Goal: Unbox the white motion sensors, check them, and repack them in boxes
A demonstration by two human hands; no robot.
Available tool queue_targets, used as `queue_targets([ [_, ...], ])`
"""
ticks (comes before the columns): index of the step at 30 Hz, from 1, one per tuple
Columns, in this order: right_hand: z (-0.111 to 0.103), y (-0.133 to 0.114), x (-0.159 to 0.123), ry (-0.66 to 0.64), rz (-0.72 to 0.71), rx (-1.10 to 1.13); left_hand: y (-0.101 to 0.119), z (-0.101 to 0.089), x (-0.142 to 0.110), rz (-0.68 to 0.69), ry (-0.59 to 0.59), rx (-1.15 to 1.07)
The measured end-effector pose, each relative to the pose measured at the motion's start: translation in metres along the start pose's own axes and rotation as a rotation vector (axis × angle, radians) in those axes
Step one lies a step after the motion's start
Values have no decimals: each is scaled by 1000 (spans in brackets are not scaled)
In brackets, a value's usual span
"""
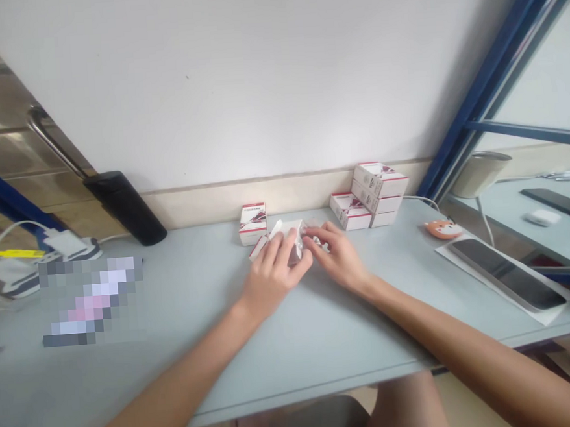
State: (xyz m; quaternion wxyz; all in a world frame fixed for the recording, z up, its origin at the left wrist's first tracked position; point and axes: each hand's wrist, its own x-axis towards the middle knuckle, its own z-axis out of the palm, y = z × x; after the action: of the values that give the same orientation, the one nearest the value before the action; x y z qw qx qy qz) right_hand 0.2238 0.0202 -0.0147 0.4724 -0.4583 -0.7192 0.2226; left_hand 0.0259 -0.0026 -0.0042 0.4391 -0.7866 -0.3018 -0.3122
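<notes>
My left hand [272, 273] curls over a small white box [290, 225] on the table and grips it, its fingers covering much of the top and front. From the right, my right hand [341, 255] meets the box's end, thumb and fingertips drawn together. Something whitish and shiny shows at those fingertips, too blurred to name. A white box with red edges [253, 219] stands just behind my left hand. Beyond my right hand are several similar boxes [381, 187], some stacked against the wall and one lower box [350, 210] beside them.
On the left stand a black cylinder [127, 208], a power strip with white chargers [67, 245] and a blurred-out flat object [93, 302]. A phone [508, 272] lies on white paper at the right, near an orange figure [443, 229]. A blue-framed mirror [528, 131] borders the table [294, 349].
</notes>
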Motion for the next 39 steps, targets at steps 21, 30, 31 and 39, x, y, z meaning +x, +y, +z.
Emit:
queue_targets([
  [21,2,5,7,150,-69,83,16,0,5,-8,42,-34],
  [30,-11,-10,10,270,-126,58,1,-1,5,-17,-4,-95],
  [31,-17,-14,11,300,-150,49,-1,-1,4,-27,-3,-102],
  [39,-69,11,37,642,139,510,-10,-4,1,-32,77,-145],
])
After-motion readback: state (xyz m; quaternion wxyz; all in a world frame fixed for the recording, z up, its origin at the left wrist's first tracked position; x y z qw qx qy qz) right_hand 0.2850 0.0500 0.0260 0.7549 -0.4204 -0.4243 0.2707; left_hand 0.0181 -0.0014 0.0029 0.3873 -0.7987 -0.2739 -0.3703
